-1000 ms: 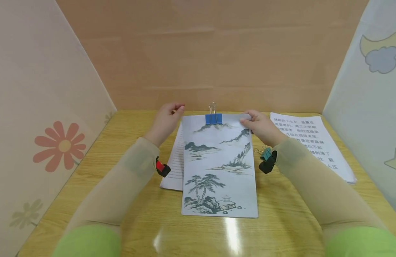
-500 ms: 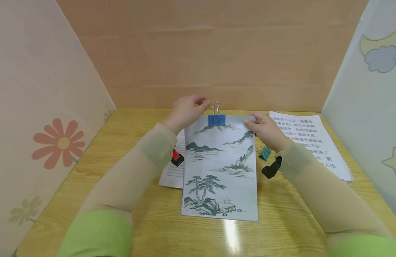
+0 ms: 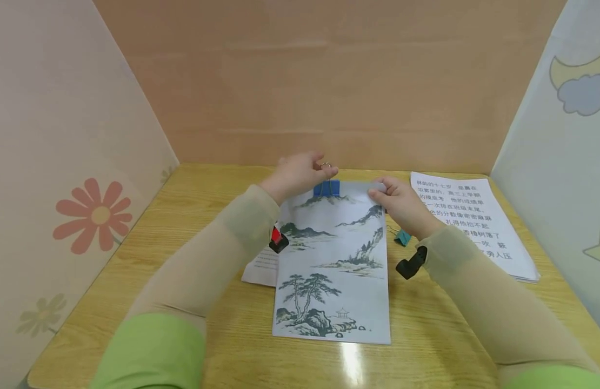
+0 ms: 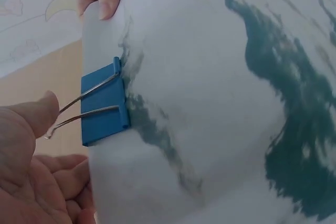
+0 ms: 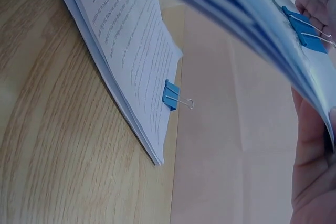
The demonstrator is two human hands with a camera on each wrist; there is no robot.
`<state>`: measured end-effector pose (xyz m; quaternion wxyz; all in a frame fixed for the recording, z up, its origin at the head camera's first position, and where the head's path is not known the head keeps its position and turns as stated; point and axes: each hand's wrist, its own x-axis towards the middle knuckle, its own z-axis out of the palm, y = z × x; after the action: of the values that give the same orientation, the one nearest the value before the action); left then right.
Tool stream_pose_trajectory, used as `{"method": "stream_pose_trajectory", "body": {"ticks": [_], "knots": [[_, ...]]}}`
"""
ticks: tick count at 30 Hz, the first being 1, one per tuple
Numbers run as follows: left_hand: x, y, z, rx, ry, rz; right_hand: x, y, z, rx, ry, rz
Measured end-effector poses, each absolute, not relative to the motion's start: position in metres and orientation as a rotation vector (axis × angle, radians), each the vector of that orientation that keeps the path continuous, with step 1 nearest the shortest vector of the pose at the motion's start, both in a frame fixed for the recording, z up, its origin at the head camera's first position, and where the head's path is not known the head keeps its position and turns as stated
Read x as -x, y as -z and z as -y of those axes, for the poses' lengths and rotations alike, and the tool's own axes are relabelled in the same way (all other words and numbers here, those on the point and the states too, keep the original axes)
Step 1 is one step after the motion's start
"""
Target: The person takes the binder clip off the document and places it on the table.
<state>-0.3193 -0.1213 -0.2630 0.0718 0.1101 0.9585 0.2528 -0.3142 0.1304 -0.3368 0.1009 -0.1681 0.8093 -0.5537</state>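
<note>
A stack of paper printed with an ink landscape (image 3: 329, 259) is held up with its top edge away from me. On that edge sits a blue binder clip (image 4: 105, 103), its wire handles pointing outward. My right hand (image 3: 402, 205) pinches the stack's top right corner, thumb on the printed face. At the clip, my left hand (image 3: 300, 175) has its thumb right at the end of a wire handle. In the left wrist view a gap shows between this thumb and the loosely bent fingers (image 4: 65, 177).
Behind the landscape stack lies a text-printed stack (image 5: 134, 51) with its own blue binder clip (image 5: 170, 95). A teal binder clip (image 3: 402, 237) lies on the wooden table (image 3: 222, 335) near my right wrist. Another stack with large print (image 3: 475, 227) is at the right.
My left hand has moved right from the stack's upper left corner to the clip's handles. My right hand keeps its pinch and has come slightly nearer me, with the stack.
</note>
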Motion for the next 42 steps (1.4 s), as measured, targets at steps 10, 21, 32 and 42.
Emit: {"method": "stream_pose_trajectory", "body": {"ticks": [10,21,32,42], "knots": [[0.319,0.27,0.129,-0.36,-1.203,-2.617,0.312,0.339,-0.13,0.512,1.681,-2.35],[0.316,0.273,0.134,-0.323,-1.24,-2.554,0.311,0.344,-0.126,0.475,1.685,-2.367],[0.314,0.273,0.134,-0.302,-1.278,-2.529,0.309,0.345,-0.123,0.454,1.646,-2.375],[0.312,0.273,0.132,-0.28,-1.368,-2.453,0.307,0.345,-0.123,0.495,1.629,-2.362]]}}
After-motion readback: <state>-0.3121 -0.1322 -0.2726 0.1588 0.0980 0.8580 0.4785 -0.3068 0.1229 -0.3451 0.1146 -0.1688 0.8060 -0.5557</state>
